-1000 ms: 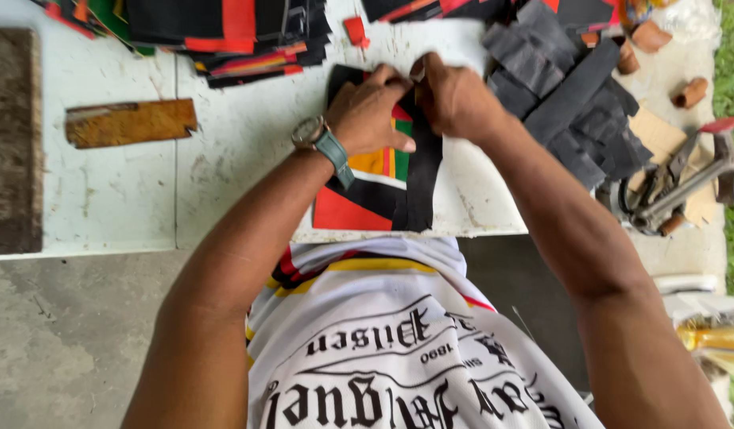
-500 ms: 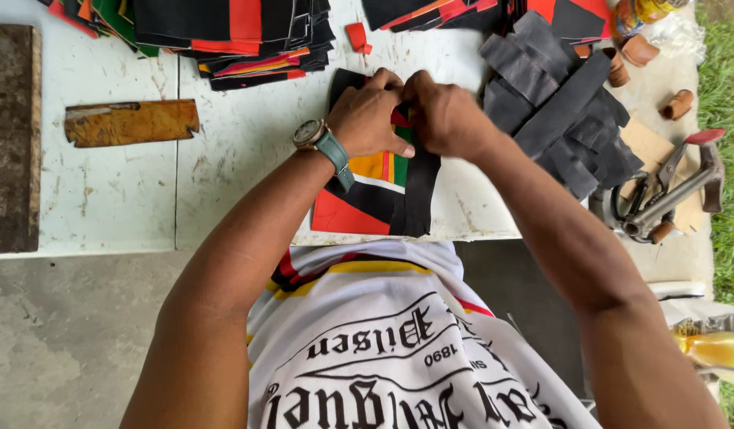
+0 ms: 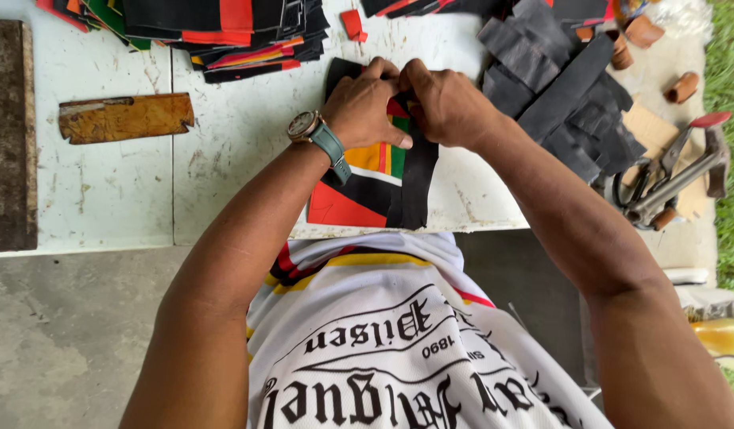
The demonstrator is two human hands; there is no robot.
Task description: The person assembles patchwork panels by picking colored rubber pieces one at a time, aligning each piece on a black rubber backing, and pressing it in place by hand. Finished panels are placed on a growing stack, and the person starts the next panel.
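- Two hands on one piece: left hand (image 3: 367, 107) and right hand (image 3: 446, 103) meet over the top edge of a multicoloured patch (image 3: 375, 179) lying flat on the white counter (image 3: 247, 135), near its front edge.
- Fingers of both hands are pinched together on the patch's upper end; the exact contact spots are hidden behind the knuckles.
- Patch looks thin, light and floppy, like sheet leather or vinyl, with red, orange, green and black panels. It probably bends easily and is not fragile.
- A black strip (image 3: 418, 187) runs down its right side, likely the same limp stock.
- Best hold, I'd judge: pinch at an edge or corner, with the flat side supported by the counter.
- Nearby: stack of coloured pieces (image 3: 224, 28) behind, pile of dark strips (image 3: 557, 79) right, brown wooden board (image 3: 124, 117) left, metal tool (image 3: 669, 187) far right.
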